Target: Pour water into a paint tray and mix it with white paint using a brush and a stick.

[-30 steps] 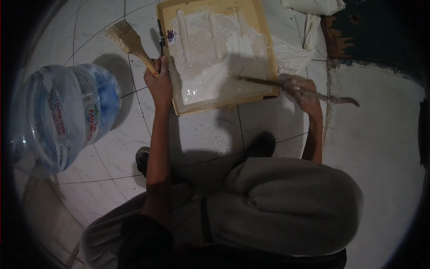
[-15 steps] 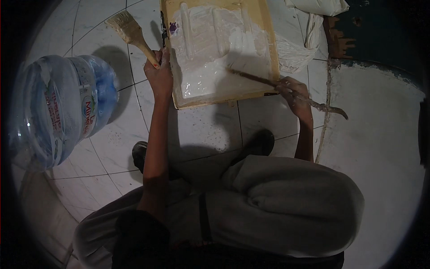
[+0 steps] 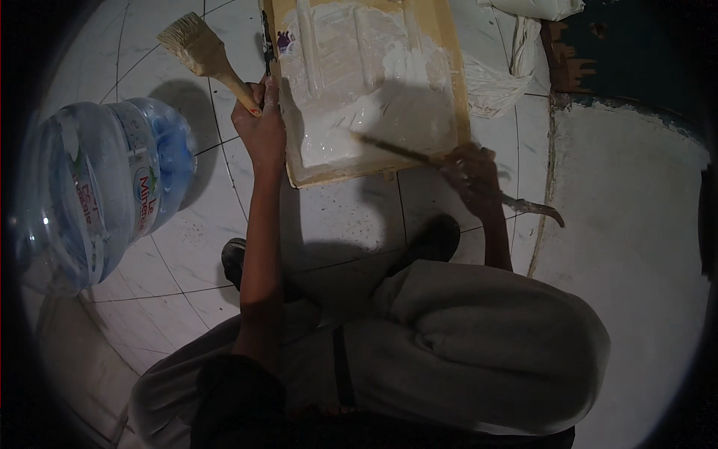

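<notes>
My left hand (image 3: 260,131) is closed on the wooden handle of a wide paintbrush (image 3: 193,46), whose bristles point up and left, and is at the left edge of a yellow paint tray (image 3: 462,78) coated with white paint. My right hand (image 3: 471,179) grips a long, thin, paint-smeared stick (image 3: 544,209) with a curved end; its far end reaches over the wet paint in the tray's lower part. I cannot make out whether that end touches the paint.
A large clear plastic water jug (image 3: 112,194) lies at the left. White plastic sheeting (image 3: 497,82) is right of the tray, beside a dark green worn surface (image 3: 628,60). A pale strip (image 3: 628,262) runs down the right. My feet and bent legs are below, on the tiled floor (image 3: 344,217).
My right hand and the stick have moved left and down, the stick's tip shifting across the paint. My left hand and brush have moved slightly up and left.
</notes>
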Demonstrator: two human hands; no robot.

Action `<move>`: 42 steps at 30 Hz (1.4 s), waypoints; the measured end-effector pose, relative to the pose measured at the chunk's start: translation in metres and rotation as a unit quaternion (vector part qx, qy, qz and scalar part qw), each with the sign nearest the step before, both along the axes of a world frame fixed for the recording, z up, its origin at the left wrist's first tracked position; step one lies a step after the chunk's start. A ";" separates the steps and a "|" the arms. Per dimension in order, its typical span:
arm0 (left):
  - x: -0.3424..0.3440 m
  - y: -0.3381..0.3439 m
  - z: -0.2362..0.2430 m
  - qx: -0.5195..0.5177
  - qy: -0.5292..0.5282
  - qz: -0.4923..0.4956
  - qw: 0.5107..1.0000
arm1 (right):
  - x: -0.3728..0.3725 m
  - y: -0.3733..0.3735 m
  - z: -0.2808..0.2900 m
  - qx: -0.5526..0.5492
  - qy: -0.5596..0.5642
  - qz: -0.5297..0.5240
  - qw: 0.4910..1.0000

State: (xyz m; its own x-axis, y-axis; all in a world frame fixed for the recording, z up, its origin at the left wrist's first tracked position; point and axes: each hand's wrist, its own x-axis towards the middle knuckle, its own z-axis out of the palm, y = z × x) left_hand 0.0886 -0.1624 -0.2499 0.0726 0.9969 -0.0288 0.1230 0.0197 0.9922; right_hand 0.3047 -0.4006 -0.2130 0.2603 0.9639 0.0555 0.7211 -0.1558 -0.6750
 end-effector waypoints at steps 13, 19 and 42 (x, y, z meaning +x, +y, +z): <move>-0.001 0.004 0.034 0.039 0.029 -0.016 0.999 | 0.003 -0.006 -0.011 0.041 0.197 -0.110 0.973; -0.001 0.006 0.031 0.043 0.035 -0.027 0.998 | 0.006 -0.001 0.005 0.037 0.014 0.050 0.998; -0.009 0.006 0.016 -0.007 -0.047 -0.015 0.999 | 0.035 -0.024 0.005 0.017 0.043 -0.050 0.998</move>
State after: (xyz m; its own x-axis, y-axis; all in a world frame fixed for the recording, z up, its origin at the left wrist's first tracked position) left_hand 0.0800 -0.1562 -0.2336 0.1053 0.9938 -0.0351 0.0304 0.0321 0.9990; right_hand 0.3392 -0.4249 -0.2079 0.3610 0.9305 0.0619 0.6427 -0.2001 -0.7395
